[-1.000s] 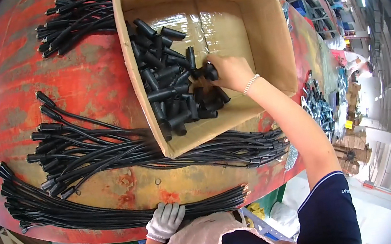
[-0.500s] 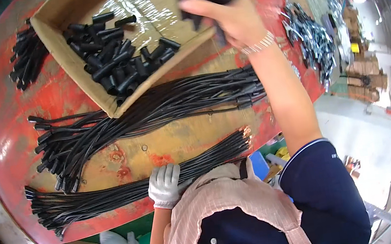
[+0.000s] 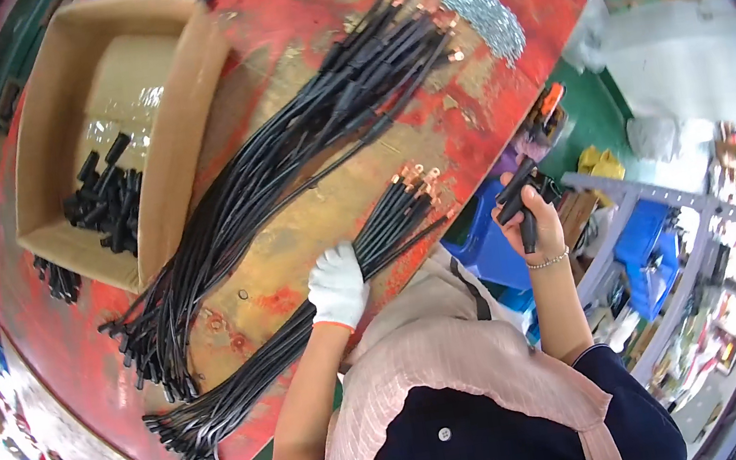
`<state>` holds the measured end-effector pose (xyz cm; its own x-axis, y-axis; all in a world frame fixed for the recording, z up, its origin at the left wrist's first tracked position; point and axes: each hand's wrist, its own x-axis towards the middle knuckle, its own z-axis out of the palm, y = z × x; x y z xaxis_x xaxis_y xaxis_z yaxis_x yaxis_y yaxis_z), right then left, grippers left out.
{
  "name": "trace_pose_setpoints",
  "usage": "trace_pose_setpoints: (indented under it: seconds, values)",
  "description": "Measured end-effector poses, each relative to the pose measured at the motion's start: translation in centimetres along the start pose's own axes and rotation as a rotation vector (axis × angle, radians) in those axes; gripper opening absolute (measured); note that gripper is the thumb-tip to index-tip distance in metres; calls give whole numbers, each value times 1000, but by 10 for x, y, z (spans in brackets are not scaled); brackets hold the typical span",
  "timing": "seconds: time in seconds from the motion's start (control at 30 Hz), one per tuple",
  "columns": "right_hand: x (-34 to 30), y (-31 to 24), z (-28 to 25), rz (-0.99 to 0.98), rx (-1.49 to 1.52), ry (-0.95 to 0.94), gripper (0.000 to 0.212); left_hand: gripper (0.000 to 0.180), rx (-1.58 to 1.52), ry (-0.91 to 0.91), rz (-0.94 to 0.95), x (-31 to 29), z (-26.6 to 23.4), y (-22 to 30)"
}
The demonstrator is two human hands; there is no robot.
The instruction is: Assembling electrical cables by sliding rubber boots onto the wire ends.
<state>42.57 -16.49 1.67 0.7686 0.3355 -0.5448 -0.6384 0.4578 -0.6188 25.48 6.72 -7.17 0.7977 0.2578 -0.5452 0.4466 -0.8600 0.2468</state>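
Left hand [image 3: 336, 286] pressed flat on cable bundle [image 3: 305, 319] | right hand [image 3: 530, 212] clenched on black sleeves [image 3: 518, 195] (off desk [image 3: 282, 16]) | risk: sleeves slipping, loose grip.

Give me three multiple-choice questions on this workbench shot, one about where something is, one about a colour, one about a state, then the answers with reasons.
1. Where do the loose black sleeves lie?
A. in the cardboard box
B. on the blue bin
C. on the floor

2. What colour is the glove on the left hand?
A. blue
B. white
C. black

3. What is the right hand doing?
A. resting flat on the table
B. hanging empty
C. gripping black sleeves

Answers:
1 A, the black sleeves sit inside the cardboard box.
2 B, the left hand wears a white glove and rests on the cable bundle.
3 C, the right hand is closed round several black pieces, off the red table.
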Motion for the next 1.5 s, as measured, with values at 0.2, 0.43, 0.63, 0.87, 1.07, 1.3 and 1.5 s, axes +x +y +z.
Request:
trace_pose_setpoints:
  seconds: [0.2,0.43,0.63,0.87,1.07,1.3,1.5]
  values:
    - [-6,0,-50,19,-132,-31,57,53,135,-7,-163,7,-6,29]
    - [-15,0,-65,212,-191,-35,54,60,112,-192,-310,17,-25,31]
    - [-16,3,-79,264,-55,-52,50,66,-255,-332,-198,35,-20,-12]
    - [4,30,-77,155,48,80,53,42,-522,-370,-127,17,-50,-20]
    - [28,53,-19,97,334,64,42,21,-692,-226,-77,-32,-101,-16]
    - [32,60,50,166,527,-135,48,41,-1022,-340,-75,-59,-114,-37]
    - [13,71,72,275,535,-183,46,45,-1006,-343,-54,-65,-116,-41]
